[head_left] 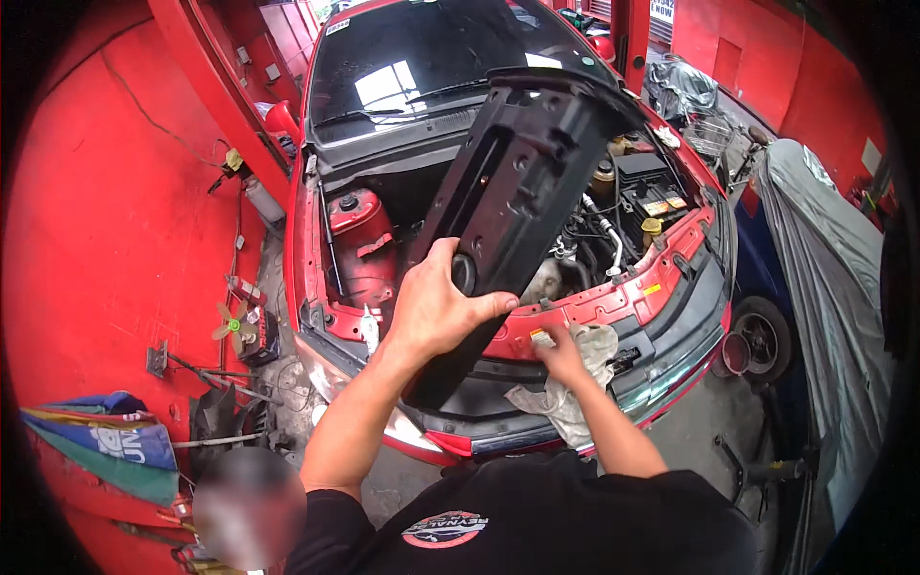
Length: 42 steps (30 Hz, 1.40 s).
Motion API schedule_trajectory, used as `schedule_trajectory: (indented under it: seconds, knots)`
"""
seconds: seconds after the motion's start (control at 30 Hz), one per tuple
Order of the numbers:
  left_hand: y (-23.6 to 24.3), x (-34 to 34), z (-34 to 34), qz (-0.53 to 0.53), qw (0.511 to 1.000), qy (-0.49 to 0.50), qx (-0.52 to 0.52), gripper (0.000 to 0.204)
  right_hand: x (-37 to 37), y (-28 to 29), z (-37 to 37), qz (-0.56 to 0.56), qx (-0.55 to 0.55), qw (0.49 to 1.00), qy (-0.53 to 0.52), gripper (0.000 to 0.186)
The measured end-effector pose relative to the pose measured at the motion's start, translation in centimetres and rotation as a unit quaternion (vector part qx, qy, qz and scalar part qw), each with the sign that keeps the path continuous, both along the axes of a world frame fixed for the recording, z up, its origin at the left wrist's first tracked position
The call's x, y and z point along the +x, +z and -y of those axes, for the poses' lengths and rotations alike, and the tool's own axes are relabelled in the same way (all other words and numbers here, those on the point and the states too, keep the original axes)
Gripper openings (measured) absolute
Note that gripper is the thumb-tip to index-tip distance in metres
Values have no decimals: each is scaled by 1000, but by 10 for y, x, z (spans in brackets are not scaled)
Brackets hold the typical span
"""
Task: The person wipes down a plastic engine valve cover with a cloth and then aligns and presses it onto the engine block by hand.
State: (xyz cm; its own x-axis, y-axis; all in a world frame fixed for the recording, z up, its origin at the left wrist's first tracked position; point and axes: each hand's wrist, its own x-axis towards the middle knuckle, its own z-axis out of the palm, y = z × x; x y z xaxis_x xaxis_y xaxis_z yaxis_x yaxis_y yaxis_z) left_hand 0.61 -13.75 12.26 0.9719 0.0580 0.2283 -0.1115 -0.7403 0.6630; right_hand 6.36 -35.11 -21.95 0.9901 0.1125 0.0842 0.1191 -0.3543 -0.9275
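Two hands work over a red car's open engine bay (613, 220): left hand (436, 311) grips a black panel (517, 182) raised above it; right hand (561, 353) pinches a grey rag (575, 383) on the front rail.

We see a black panel (517, 182), a red car (613, 302), red walls (105, 220), a gray-white rag (575, 383), a gray cover (824, 287) & a blue-green umbrella (105, 446).

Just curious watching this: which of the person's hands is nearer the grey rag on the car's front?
Right. The right hand touches the rag; the left hand grips the black panel above and beside it.
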Motion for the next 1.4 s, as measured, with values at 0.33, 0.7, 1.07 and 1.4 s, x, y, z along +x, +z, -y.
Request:
schedule_trajectory:
  seconds: [0.33,0.7,1.07,1.4]
  knots:
    - [-52,7,-19,193,944,-35,264,81,-74,8,19,65,-262,958,92,46]
    - [-82,-37,-64,221,952,47,208,82,-73,-7,22,78,-229,967,82,36]
    - [-53,-36,-52,260,940,212,-62,82,-76,87,-26,86,23,991,100,88]
    - [-50,-10,-28,205,696,-66,-685,60,-133,209,-26,571,100,752,313,35]
